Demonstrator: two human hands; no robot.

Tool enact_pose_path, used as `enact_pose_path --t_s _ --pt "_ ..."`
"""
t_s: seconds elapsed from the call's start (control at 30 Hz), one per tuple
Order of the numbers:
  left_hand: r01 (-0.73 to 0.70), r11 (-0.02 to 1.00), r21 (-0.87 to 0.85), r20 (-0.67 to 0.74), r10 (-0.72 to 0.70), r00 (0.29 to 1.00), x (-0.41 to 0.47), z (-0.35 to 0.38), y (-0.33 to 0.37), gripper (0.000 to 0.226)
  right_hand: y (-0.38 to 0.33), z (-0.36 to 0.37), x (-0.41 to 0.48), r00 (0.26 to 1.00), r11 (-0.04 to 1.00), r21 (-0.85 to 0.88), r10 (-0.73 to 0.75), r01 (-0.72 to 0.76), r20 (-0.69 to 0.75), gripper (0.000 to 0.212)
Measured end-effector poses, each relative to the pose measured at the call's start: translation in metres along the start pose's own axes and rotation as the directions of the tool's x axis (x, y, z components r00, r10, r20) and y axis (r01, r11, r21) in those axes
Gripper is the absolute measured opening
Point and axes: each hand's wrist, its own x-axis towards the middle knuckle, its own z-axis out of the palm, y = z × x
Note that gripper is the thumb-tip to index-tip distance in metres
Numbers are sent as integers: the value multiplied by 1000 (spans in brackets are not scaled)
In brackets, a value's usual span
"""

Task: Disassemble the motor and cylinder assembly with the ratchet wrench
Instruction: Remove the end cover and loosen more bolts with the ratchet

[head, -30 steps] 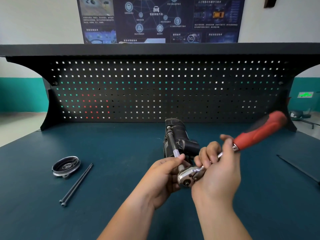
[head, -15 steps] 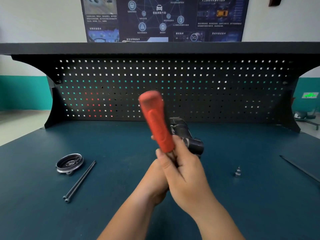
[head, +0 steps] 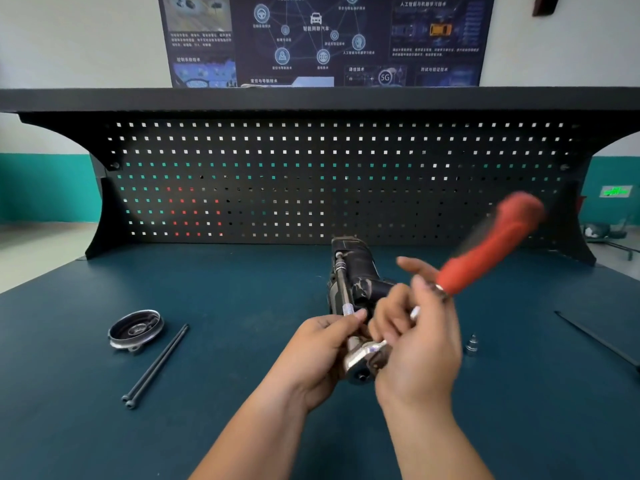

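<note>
Head view: the motor and cylinder assembly (head: 356, 271) is seen lying on the dark blue counter (head: 242, 289), its length running away from the viewer toward the pegboard (head: 311, 174) behind it. A long bolt (head: 341, 282) with a silver knurled end is seen along the assembly's left side.

The ratchet wrench (head: 491, 244) is held at the near end of the assembly. Its metal head is set low between the hands, and its red handle is angled up and to the right of the assembly, smeared by blur. The left hand (head: 318, 348) is wrapped round the wrench's head end, with the thumb laid against the knurled silver piece. The right hand (head: 419, 351) is curled round the wrench's metal shank just below the red grip, with one finger stretched out.

A round metal cover (head: 135, 329) is set well to the left of the assembly, with two long black bolts (head: 156, 365) laid side by side just beside it. A small silver socket (head: 471, 344) is stood to the right of the assembly, near the right hand.
</note>
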Motion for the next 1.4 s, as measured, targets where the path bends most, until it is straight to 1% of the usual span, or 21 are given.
enact_pose_path --t_s 0.07,0.13,0.2,0.27,0.37,0.43,0.5,0.6,0.7,0.8,0.9,0.93,0.97,1.0,1.03,1.07,1.13,1.2,1.27,1.33,1.4 --pt "-1 1000 -16 20 1 1000 -2 3 4 29 -6 -4 4 989 992 120 44 -27 -141 32" --pt "3 1000 -7 40 -3 999 -3 6 4 30 -4 -7 7 968 986 162 65 -26 -242 31" --pt "10 1000 24 39 -11 999 -4 6 5 32 -3 -8 6 969 990 144 50 -15 -241 29" --pt "27 999 33 30 -28 999 -3 3 3 32 -4 -7 6 987 997 76 -5 17 -159 27" --pt "37 994 99 4 -38 999 -2 0 2 33 -6 -6 6 993 993 -92 -66 75 97 15" --pt "48 988 148 -23 -45 999 -2 -3 2 33 -5 -8 5 954 957 -230 -108 176 279 16" --pt "46 985 168 -5 -46 999 -2 -5 2 32 -3 -9 2 902 897 -333 -143 292 407 20" --pt "25 980 196 -4 -25 1000 -1 -6 1 20 2 -11 -2 859 837 -408 -133 364 494 30" --pt "-41 983 180 1 42 999 -3 0 4 36 2 -12 -2 798 784 -447 -100 431 595 37" --pt "-156 974 163 -2 158 987 -5 1 -1 35 1 -11 -1 708 714 -465 -62 524 703 35" --pt "-187 974 131 -73 197 978 -1 -3 -15 65 4 -11 -2 651 703 -475 23 529 759 32" --pt "-182 974 132 -77 193 978 1 -2 -17 64 5 -11 -3 659 713 -469 13 521 752 27" --pt "-186 972 141 -67 196 978 2 0 -15 51 5 -10 -3 689 741 -458 -10 492 725 23" --pt "-173 975 143 -47 181 982 3 1 -13 36 4 -9 -4 743 785 -443 -34 434 668 23" --pt "-132 982 133 -39 139 990 3 1 -11 26 3 -8 -3 810 839 -412 -55 354 584 24" --pt "-76 992 105 -48 81 996 3 2 -10 22 2 -7 -2 877 894 -355 -80 274 475 24" --pt "1 1000 5 -66 -1 998 3 2 -8 31 -2 -4 0 971 969 -184 -127 165 203 23" --pt "30 994 -105 -61 -37 997 4 7 -8 33 -6 -4 4 994 996 -9 -92 92 -64 28" --pt "25 986 -162 -45 -33 998 3 11 -6 29 -9 -6 6 977 990 124 -32 60 -213 31" --pt "32 986 -166 -13 -35 999 3 9 -6 28 -9 -6 5 971 985 159 -22 61 -236 31" --pt "70 992 -107 25 -67 997 2 5 -3 31 -7 -6 4 982 992 98 -67 85 -175 29"
